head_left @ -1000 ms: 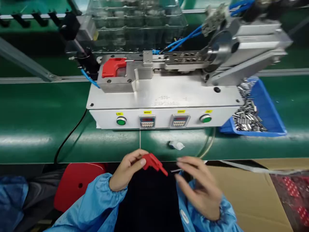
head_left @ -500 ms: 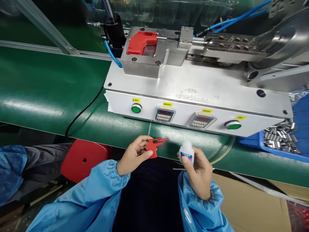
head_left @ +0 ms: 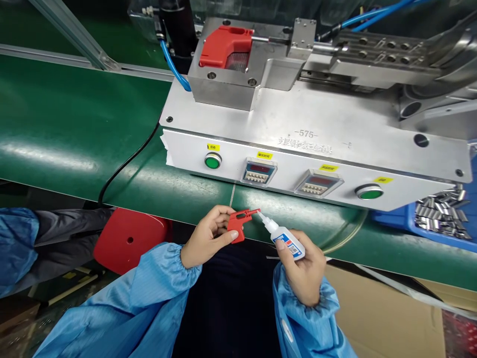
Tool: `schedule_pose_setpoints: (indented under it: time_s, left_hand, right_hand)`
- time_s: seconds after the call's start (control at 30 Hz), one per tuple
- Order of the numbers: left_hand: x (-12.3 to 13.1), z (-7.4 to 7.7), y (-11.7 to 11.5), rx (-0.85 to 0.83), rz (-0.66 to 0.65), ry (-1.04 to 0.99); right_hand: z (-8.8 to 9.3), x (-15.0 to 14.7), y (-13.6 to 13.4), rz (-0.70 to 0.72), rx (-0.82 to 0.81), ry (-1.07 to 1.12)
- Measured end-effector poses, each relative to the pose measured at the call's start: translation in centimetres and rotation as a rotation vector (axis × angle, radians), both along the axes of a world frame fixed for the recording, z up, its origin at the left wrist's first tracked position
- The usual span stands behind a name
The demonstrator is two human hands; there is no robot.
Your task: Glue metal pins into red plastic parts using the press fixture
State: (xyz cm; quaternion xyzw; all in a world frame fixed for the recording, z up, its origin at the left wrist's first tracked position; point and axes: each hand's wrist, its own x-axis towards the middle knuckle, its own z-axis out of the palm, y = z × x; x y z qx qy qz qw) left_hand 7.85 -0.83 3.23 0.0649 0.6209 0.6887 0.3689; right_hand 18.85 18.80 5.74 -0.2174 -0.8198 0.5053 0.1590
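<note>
- Left hand [head_left: 206, 237] curls shut, pressing a red plastic part [head_left: 235, 226] into the palm and leaving its thin arm [head_left: 251, 213] clear.
- Right hand [head_left: 306, 271] pinches a squeeze bottle [head_left: 286, 242], tilted so its nozzle [head_left: 262, 217] sits just beside that arm's tip.
- Beyond the grip, a steel press [head_left: 313, 119] stands on a green bench [head_left: 74, 124], with a blue tray [head_left: 395, 221] of metal pieces to the right.

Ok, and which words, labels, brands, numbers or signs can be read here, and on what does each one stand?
"-575-" on the steel top plate.
Engraved characters beside it: too blurred to read.
Yellow labels on the white panel: too small to read.
Dropper bottle label: too small to read.
</note>
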Motion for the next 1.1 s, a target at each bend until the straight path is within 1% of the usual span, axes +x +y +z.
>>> schedule_pose_setpoints:
  time_s: [0.2, 0.3, 0.4, 0.53, 0.63, 0.7, 0.77, 0.8, 0.83, 0.87, 0.9, 0.97, 1.03, 1.1]
  left_hand:
    - [0.0, 0.2, 0.1, 0.0, -0.016, 0.001]
    - [0.0, 0.4, 0.1, 0.001, -0.006, -0.006]
    - [0.0, 0.5, 0.1, -0.008, 0.002, -0.013]
    - [0.0, 0.4, 0.1, -0.005, -0.01, -0.015]
    - [0.1, 0.3, 0.0, 0.0, -0.004, -0.013]
    - [0.1, 0.3, 0.0, 0.002, 0.0, -0.017]
    - [-0.1, 0.3, 0.1, 0.005, -0.007, -0.025]
    - [-0.2, 0.4, 0.1, 0.007, -0.015, -0.029]
    - [-0.3, 0.4, 0.1, 0.008, -0.026, -0.031]
    - [-0.6, 0.5, 0.0, 0.004, -0.038, -0.031]
    - [-0.8, 0.6, -0.1, -0.007, -0.053, -0.028]
    - [-1.6, 0.6, -0.5, -0.057, -0.082, -0.011]
    - [-2.7, 0.3, -0.8, -0.126, -0.118, 0.014]
    - [-3.7, -0.4, -0.8, -0.184, -0.146, 0.043]
  right_hand:
    - [-0.1, 0.0, 0.0, -0.008, -0.003, -0.045]
    - [0.0, 0.0, 0.1, 0.005, -0.007, -0.058]
    - [0.2, -0.1, 0.0, -0.015, -0.002, -0.052]
    - [0.0, 0.0, 0.0, -0.002, -0.041, -0.044]
    - [-0.5, 0.5, 0.3, -0.023, -0.161, -0.045]
    - [-1.0, 0.8, 0.6, -0.029, -0.306, 0.002]
    - [-1.4, 0.8, 1.1, -0.001, -0.445, 0.067]
    - [-1.6, 0.8, 1.3, 0.01, -0.484, 0.093]
    - [-1.6, 0.7, 1.5, 0.017, -0.488, 0.107]
    - [-1.6, 0.5, 1.6, 0.014, -0.45, 0.117]
    - [-1.5, 0.4, 1.7, 0.008, -0.375, 0.121]
    - [-1.3, 0.2, 1.8, -0.001, -0.181, 0.106]
    - [-1.3, 0.1, 1.8, -0.004, -0.015, 0.089]
    - [-1.6, 0.1, 1.8, 0.007, 0.094, 0.079]
